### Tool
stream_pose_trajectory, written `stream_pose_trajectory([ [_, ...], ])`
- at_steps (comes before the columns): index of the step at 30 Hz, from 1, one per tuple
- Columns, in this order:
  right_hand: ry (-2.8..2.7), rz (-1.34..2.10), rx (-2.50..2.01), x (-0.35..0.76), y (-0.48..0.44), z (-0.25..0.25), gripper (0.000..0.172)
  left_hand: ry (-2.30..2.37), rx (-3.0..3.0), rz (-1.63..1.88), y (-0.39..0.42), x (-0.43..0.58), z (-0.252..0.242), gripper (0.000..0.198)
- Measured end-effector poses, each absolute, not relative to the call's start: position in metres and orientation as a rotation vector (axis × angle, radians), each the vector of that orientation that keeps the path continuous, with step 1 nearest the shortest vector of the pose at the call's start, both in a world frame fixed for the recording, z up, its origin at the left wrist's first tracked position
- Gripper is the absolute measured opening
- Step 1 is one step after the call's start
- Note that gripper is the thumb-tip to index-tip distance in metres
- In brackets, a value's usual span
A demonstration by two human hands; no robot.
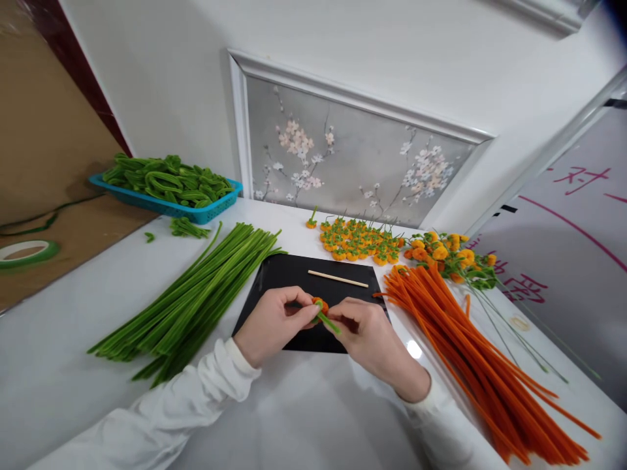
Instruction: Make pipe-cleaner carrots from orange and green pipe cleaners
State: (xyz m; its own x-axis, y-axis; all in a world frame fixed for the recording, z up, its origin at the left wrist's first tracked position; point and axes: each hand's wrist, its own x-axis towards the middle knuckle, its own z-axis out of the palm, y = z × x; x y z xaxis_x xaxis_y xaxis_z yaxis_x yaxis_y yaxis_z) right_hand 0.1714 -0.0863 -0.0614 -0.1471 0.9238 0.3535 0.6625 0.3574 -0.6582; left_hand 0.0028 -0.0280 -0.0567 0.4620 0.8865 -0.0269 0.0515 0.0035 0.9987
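Note:
Between my two hands is a small orange pipe-cleaner flower with a short green pipe-cleaner piece at it. My left hand pinches the flower from the left, thumb and forefinger closed. My right hand has its fingers closed at the flower's right side, by the green piece. Both hands are over a black mat. A thin wooden stick lies on the mat just beyond them.
Green pipe cleaners lie left, orange pipe cleaners right. At the back are small orange flower heads, finished-looking flowers with wire stems, and a blue basket of green leaves. Green tape lies far left.

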Motion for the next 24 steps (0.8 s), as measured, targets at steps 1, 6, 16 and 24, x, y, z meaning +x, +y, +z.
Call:
stream_pose_trajectory([
  [1, -1.91, 0.43, -1.385, 0.171, -0.086, -0.062, 0.016, 0.891, 1.46, 0.824, -0.028, 0.003, -0.058, 0.021],
  [6, -1.952, 0.378, -1.391, 0.17, -0.087, -0.064, 0.014, 0.819, 1.435, 0.801, -0.03, 0.004, -0.061, 0.018],
  [16, -1.912, 0.38, -1.453, 0.168, -0.085, -0.068, 0.01, 0.768, 1.459, 0.796, -0.027, 0.004, -0.07, 0.014],
  [24, -2.015, 0.078, -1.51, 0.171, -0.072, -0.062, 0.019, 0.756, 1.469, 0.923, -0.019, 0.015, -0.068, 0.017],
])
